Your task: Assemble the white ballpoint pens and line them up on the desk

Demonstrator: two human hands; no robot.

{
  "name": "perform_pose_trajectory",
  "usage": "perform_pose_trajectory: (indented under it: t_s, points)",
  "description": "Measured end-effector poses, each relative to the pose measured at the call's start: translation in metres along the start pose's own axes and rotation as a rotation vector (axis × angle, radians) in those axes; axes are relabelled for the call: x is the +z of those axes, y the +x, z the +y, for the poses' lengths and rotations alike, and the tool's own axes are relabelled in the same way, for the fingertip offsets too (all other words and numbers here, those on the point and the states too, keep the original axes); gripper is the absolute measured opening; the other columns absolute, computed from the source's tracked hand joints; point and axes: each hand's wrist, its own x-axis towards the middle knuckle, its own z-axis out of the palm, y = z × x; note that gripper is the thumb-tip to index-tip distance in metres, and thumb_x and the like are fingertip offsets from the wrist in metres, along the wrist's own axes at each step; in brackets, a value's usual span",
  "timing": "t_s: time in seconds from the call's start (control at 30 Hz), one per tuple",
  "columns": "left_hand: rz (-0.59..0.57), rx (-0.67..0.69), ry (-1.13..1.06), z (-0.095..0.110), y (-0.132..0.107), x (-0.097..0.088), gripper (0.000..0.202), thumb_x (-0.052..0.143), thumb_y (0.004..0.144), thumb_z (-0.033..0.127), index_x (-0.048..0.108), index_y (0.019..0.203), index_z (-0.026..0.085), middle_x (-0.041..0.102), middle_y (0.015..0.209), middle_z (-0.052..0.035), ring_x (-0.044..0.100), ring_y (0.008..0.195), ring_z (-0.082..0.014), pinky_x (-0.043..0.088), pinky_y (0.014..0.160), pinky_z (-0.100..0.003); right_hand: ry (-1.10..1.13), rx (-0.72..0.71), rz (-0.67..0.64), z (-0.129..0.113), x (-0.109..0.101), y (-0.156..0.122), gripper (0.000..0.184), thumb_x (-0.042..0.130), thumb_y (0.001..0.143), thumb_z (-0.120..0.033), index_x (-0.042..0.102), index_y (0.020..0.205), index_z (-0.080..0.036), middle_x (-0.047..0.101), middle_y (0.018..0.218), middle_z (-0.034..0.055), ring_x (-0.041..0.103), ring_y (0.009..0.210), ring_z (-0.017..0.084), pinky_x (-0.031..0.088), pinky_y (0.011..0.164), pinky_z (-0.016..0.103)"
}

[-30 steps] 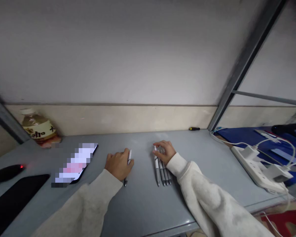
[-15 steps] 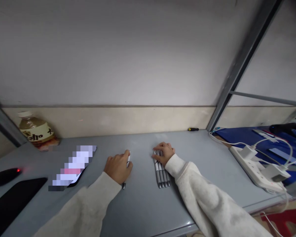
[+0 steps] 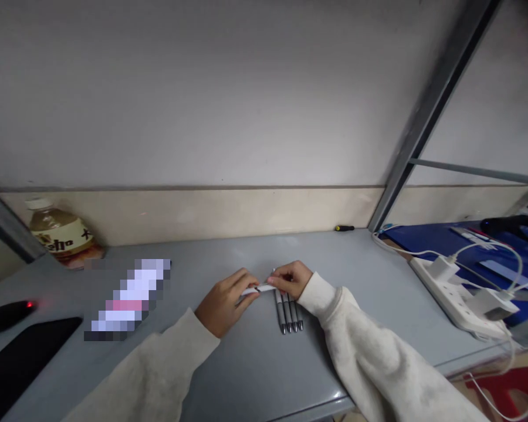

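Observation:
A white pen (image 3: 249, 291) lies sideways between my two hands, with a small dark mark near its middle. My left hand (image 3: 222, 302) is closed in a pinch around its left part. At the other end, the fingers of my right hand (image 3: 294, 278) pinch the pen. Just below the right hand, several white and grey pens (image 3: 289, 319) lie side by side on the desk, silver tips toward me. Their upper ends are partly hidden by that hand and the held pen.
A drink bottle (image 3: 64, 234) and a phone with a blurred screen (image 3: 129, 302) are on the left of the grey desk (image 3: 255, 375). Nearer lies a black flat object (image 3: 30, 363). On the right is a white power strip (image 3: 440, 296) with cables. A small screwdriver (image 3: 345, 228) lies by the wall.
My left hand has moved right, bringing its pen off the desk's left side and turning it sideways. My right hand has shifted from the row's upper ends onto this pen's end.

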Motion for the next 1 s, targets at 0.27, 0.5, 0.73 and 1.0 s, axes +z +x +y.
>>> perform_pose_trajectory:
  t_s: [0.27, 0.5, 0.73, 1.0]
  points:
    - [0.066, 0.054, 0.338, -0.014, 0.000, -0.003, 0.031, 0.026, 0.095, 0.027, 0.055, 0.087, 0.016, 0.057, 0.074, -0.0028, 0.054, 0.066, -0.0145, 0.042, 0.061, -0.026, 0.295, 0.138, 0.097, 0.003, -0.005, 0.005, 0.047, 0.061, 0.061, -0.061, 0.053, 0.054, -0.015, 0.038, 0.039, -0.0072, 0.029, 0.037, 0.004, 0.021, 0.038, 0.020]
    - [0.175, 0.184, 0.657, -0.004, 0.006, -0.015, 0.036, 0.031, 0.094, 0.026, 0.054, 0.067, 0.018, 0.054, 0.058, -0.0010, 0.046, 0.061, -0.0174, 0.028, 0.056, -0.030, 0.462, 0.245, -0.199, 0.005, -0.002, -0.002, 0.057, 0.047, 0.070, -0.067, 0.057, 0.060, -0.012, 0.037, 0.034, -0.0068, 0.027, 0.029, 0.005, 0.018, 0.031, 0.021]
    - [0.075, 0.054, 0.486, -0.007, 0.003, -0.010, 0.045, 0.019, 0.094, 0.022, 0.048, 0.061, 0.019, 0.051, 0.053, -0.0016, 0.045, 0.054, -0.0157, 0.032, 0.056, -0.029, 0.212, -0.023, 0.037, -0.003, -0.004, -0.003, 0.038, 0.058, 0.071, -0.052, 0.058, 0.064, -0.015, 0.039, 0.045, -0.0059, 0.032, 0.041, 0.006, 0.025, 0.040, 0.020]
    - [-0.017, -0.094, 0.241, -0.010, 0.003, -0.006, 0.037, 0.020, 0.093, 0.026, 0.049, 0.071, 0.019, 0.053, 0.061, -0.0010, 0.051, 0.060, -0.0163, 0.039, 0.061, -0.029, 0.098, 0.076, 0.058, 0.006, -0.003, -0.001, 0.036, 0.055, 0.074, -0.049, 0.061, 0.068, -0.014, 0.047, 0.045, -0.0037, 0.037, 0.039, 0.006, 0.031, 0.041, 0.020]
